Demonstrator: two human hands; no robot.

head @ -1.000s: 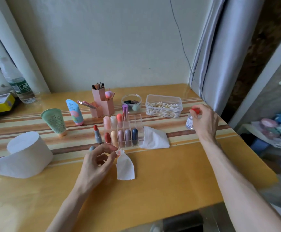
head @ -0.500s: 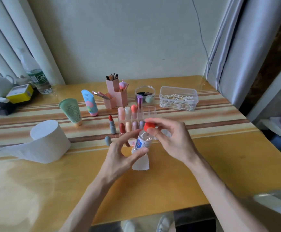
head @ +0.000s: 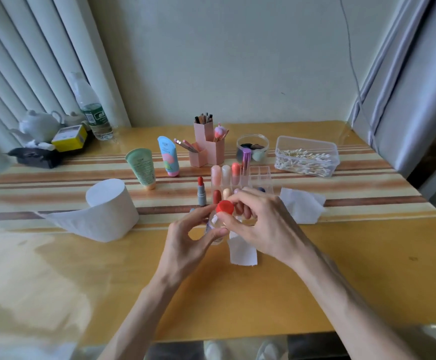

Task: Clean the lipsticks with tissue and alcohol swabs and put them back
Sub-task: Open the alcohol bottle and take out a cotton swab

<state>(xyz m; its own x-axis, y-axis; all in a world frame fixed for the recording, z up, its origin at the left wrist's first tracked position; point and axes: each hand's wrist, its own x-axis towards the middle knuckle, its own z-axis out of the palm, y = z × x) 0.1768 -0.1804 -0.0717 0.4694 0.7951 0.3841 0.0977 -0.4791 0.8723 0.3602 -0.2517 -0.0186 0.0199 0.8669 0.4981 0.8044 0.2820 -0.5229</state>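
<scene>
My left hand (head: 185, 241) grips a small clear alcohol bottle (head: 215, 224) just above the table's middle. Fingers of my right hand (head: 261, 224) pinch its red cap (head: 224, 207). A piece of tissue (head: 243, 252) hangs below my right hand, touching the table; which hand holds it I cannot tell. Behind the hands a clear organiser (head: 259, 175) holds several capped lipsticks. An uncapped red lipstick (head: 201, 193) stands upright to its left. The lower front row of the organiser is hidden by my hands.
A toilet roll (head: 108, 209) lies at the left. A second tissue (head: 302, 206) lies right of the organiser. A tub of cotton swabs (head: 306, 157), a round jar (head: 253, 149), pink brush holders (head: 208, 146) and two tubes (head: 157, 165) stand behind.
My right hand brought the red-capped bottle from the table's right side to the middle. My left hand took hold of its body, and the right fingers now sit on the cap.
</scene>
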